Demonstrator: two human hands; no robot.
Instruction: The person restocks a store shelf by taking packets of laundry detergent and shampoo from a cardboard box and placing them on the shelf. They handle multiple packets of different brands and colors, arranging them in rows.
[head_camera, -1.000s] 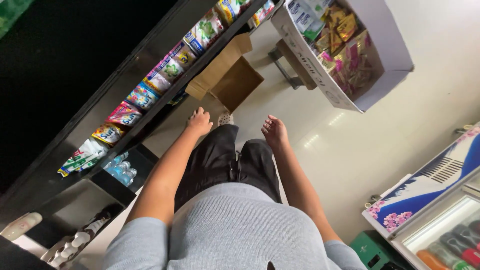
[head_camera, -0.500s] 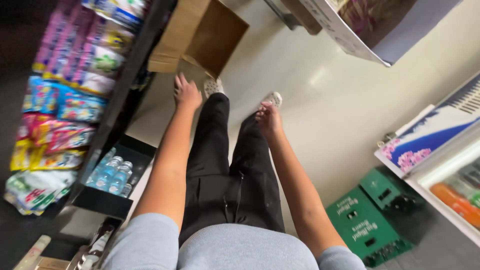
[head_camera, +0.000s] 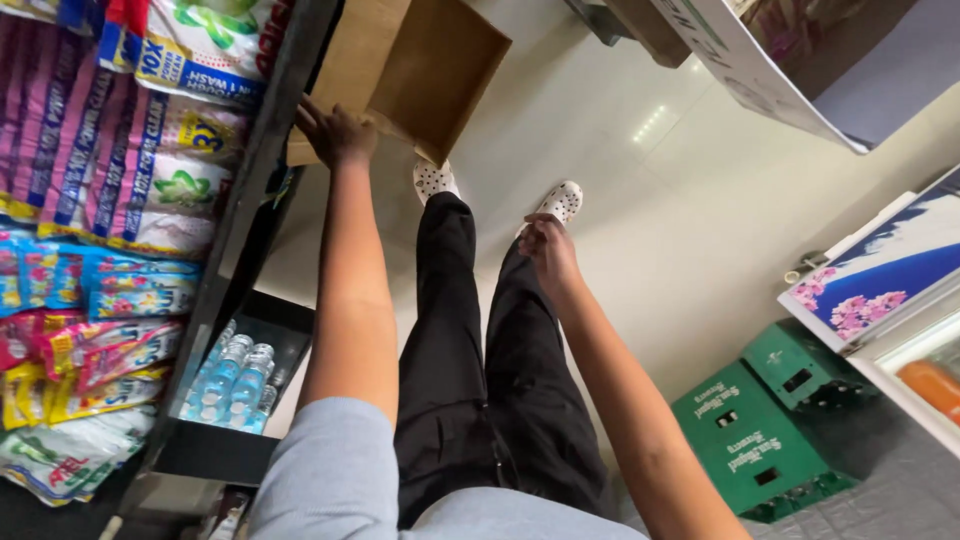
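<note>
A person's left hand (head_camera: 335, 132) rests on the near flap of an open cardboard box (head_camera: 415, 75) on the floor, its grip hard to read. The right hand (head_camera: 548, 250), loosely curled and empty, hangs right of the box, whose top is cut off.

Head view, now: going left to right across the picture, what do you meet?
Shelf of coloured packets → pack of water bottles → left hand at the open cardboard box → right hand → green crates → cooler with a flower picture.
</note>
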